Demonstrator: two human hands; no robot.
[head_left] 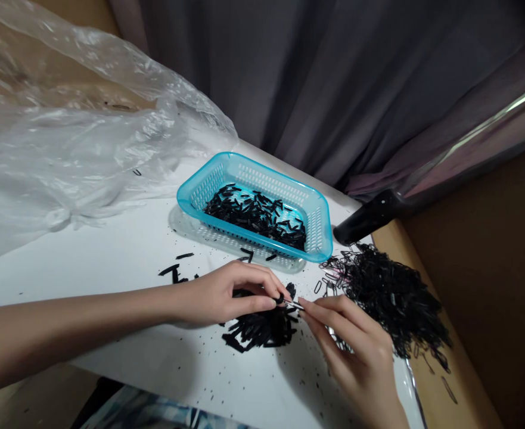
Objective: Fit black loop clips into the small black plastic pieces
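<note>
- Black piece sits pinched at your left hand's fingertips, above the near middle of the white surface.
- Your left hand is nearly closed, thumb and finger pressing on that piece.
- Your right hand has its fingertips drawn narrow on a thin, shiny sliver, whose tip meets the black piece; you cannot tell exactly what it is.
- Just beneath your fingers lies a pile of black strips, partly hidden by your left hand.
- A few loose strips lie beyond your left wrist, and dark specks dot the surface near you.
- Past your hands stands a blue basket with holed walls, more strips heaped inside toward its near side.
- To the right, beyond your right hand, spreads a heap of black loops.
- Behind that heap, near the basket's right end, lies a black handle.
- Clear plastic covers the far left; a dark curtain hangs behind.
</note>
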